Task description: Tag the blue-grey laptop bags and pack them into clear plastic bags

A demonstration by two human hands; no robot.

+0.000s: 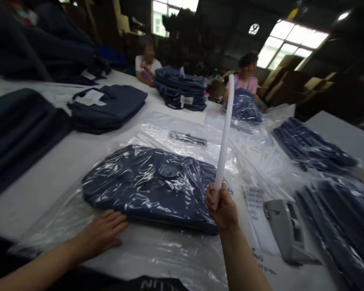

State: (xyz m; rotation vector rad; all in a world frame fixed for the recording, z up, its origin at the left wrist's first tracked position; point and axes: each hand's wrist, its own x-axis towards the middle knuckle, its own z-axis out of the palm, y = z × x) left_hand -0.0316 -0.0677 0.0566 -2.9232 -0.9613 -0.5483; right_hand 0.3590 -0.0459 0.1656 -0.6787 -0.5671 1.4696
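From where I stand, the person's right hand (226, 210) is closed around the lower end of a long white strip (225, 137), holding it upright. The left hand (100, 234) lies open and palm down at the near left edge of a navy bag (145, 194) in clear plastic, which sits mid-counter (60, 169). To the right is a grey tape dispenser (286, 230); on the far side, a stack of folded bags (180, 91).
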